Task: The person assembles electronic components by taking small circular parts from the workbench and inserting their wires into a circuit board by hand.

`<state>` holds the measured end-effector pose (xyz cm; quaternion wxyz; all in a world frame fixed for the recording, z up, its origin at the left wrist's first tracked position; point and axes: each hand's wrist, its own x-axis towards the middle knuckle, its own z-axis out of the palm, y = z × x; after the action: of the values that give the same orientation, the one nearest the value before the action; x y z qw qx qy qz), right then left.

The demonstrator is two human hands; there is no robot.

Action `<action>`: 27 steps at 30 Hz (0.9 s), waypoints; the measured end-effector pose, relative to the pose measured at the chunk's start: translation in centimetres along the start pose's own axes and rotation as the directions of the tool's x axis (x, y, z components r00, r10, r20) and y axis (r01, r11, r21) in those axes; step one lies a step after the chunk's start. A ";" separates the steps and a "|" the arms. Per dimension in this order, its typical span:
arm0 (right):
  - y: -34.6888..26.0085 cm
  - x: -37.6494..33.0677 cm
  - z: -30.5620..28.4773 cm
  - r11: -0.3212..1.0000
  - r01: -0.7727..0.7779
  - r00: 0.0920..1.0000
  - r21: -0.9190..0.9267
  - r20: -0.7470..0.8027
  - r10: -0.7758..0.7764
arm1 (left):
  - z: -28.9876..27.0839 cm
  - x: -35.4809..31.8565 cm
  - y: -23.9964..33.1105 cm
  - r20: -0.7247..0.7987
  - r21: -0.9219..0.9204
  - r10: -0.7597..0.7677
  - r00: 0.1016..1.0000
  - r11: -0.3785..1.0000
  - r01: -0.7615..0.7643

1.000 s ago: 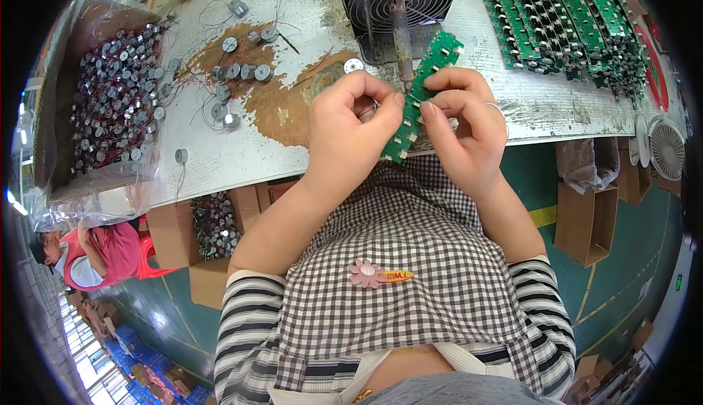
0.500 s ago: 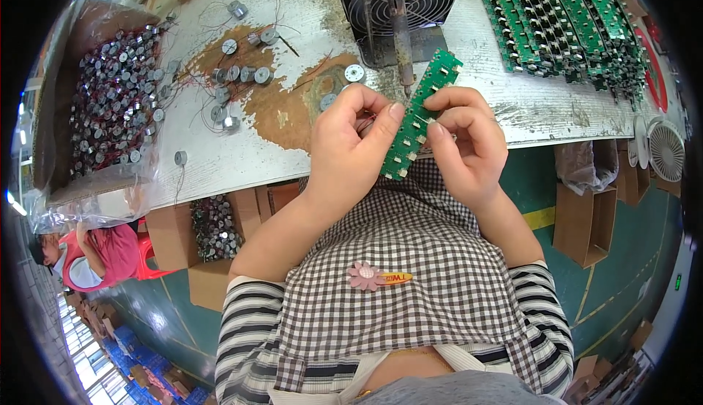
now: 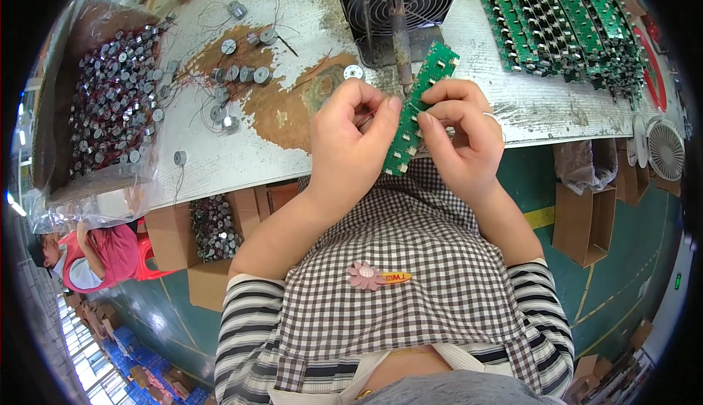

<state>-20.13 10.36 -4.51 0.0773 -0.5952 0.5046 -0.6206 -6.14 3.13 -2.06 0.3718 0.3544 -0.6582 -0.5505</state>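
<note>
My right hand (image 3: 469,138) grips the right edge of a long green circuit board (image 3: 435,68) between thumb and fingers. The board stands slanted, its upper end leaning right, with a row of small pale connectors along it. My left hand (image 3: 348,138) is pinched at the board's left edge, thumb on top, with a bit of thin reddish wire (image 3: 365,118) in its curled fingers. Whatever else those fingers hold is hidden. Just above, a soldering iron (image 3: 400,53) hangs pointing down, its tip close to the board and my fingertips.
Small round metal motors fill a plastic-lined box (image 3: 55,112) on the left; more motors (image 3: 234,74) lie loose with wires. A black fan (image 3: 428,2) stands behind the iron. Stacked circuit boards (image 3: 556,31) sit at right. Another person (image 3: 102,255) is at lower left.
The board has shifted slightly up and left, with my right hand moving along with it. My left hand has stayed nearly in place.
</note>
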 end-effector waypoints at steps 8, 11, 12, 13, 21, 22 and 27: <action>-0.9 -0.1 0.2 0.994 0.060 0.995 -0.093 -0.077 -0.068 | -0.7 -0.4 0.1 0.096 -0.138 -0.118 0.988 0.982 0.130; -0.1 -0.7 -0.4 0.997 -0.070 0.992 0.026 -0.103 0.073 | -2.1 0.5 0.7 0.246 -0.012 -0.155 0.957 0.987 0.163; 0.2 -0.9 -0.6 0.986 -0.136 0.981 0.100 -0.126 0.149 | -3.0 1.3 1.5 0.350 0.087 -0.214 0.912 0.977 0.196; 0.2 -0.9 -0.6 0.982 -0.138 0.979 0.132 -0.135 0.155 | -4.0 1.9 1.8 0.298 0.197 -0.055 0.953 0.980 -0.005; 0.6 -0.7 0.5 0.952 -0.206 0.968 0.227 -0.093 0.232 | -12.0 11.6 0.4 0.142 0.943 0.424 0.894 0.218 -0.253; 0.7 -0.6 0.7 0.952 -0.202 0.969 0.232 -0.091 0.228 | -12.0 12.4 0.0 0.140 0.975 0.287 0.948 0.128 -0.183; 1.2 -0.9 0.5 0.952 -0.201 0.968 0.231 -0.101 0.229 | -13.7 14.6 -0.6 -0.035 0.889 0.140 0.990 0.456 -0.033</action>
<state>-20.07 10.18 -6.03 0.1775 -0.4839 0.4991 -0.6966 -0.97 -16.04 0.42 0.1945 0.4898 -0.8451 -0.0902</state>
